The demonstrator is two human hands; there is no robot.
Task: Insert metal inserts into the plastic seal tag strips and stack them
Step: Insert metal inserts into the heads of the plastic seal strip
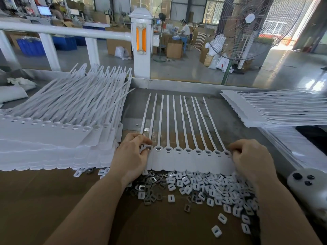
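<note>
While your left hand and right hand pinch the ends of the flat white plastic strip, it lies mid-desk, thin tails pointing away; squarish metal inserts heap at its near edge, beside the left stack.

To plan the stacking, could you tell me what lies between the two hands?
The seal tag strip, gripped by left hand and right hand, per the head view.

Strip between two stacks, inserts before it
</note>
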